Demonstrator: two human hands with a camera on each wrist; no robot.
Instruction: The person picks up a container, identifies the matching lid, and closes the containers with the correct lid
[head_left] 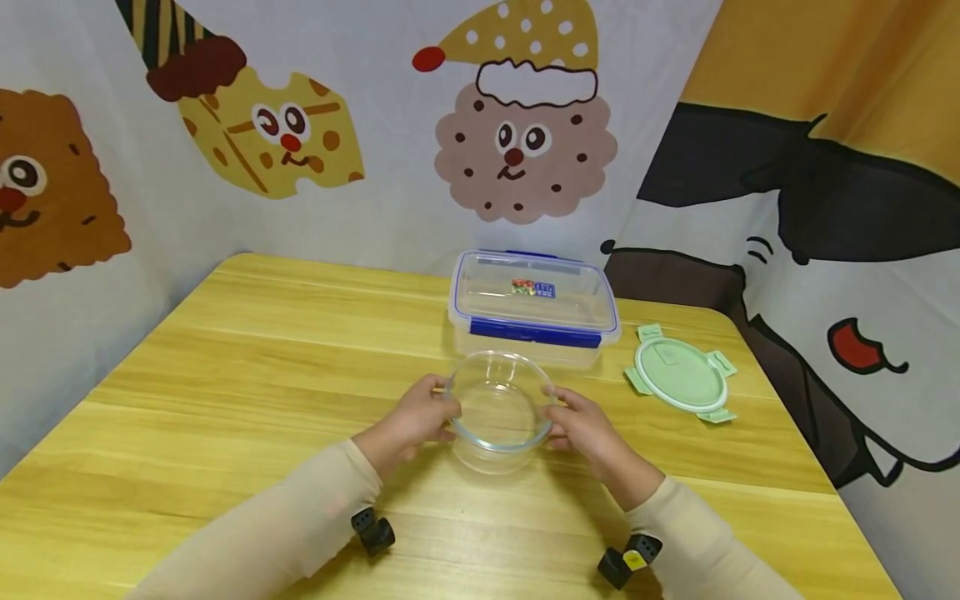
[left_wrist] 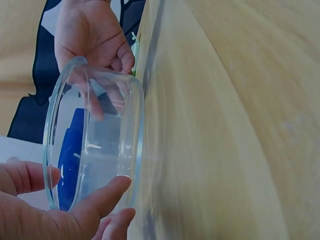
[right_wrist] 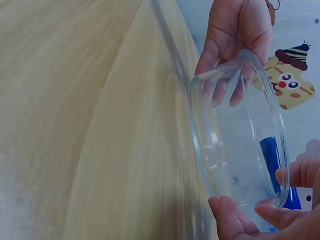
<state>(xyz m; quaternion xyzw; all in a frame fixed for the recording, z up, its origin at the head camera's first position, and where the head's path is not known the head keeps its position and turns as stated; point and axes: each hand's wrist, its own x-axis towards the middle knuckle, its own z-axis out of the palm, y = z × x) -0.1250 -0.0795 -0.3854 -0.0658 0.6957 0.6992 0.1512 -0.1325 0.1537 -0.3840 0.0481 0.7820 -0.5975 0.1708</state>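
A round clear glass bowl is held between both hands close over the wooden table. My left hand grips its left side, thumb over the rim and fingers along the outer wall. On the opposite side my right hand grips the rim in the same way. Through the glass in the left wrist view the bowl shows no contents. In the right wrist view the bowl appears on its side because of the camera's angle, with fingertips below its wall.
Behind the bowl stands a clear plastic container with a lid and blue clips. To its right lies a green round lid with its side flaps spread. The wooden table meets a cartoon-printed cloth at the back.
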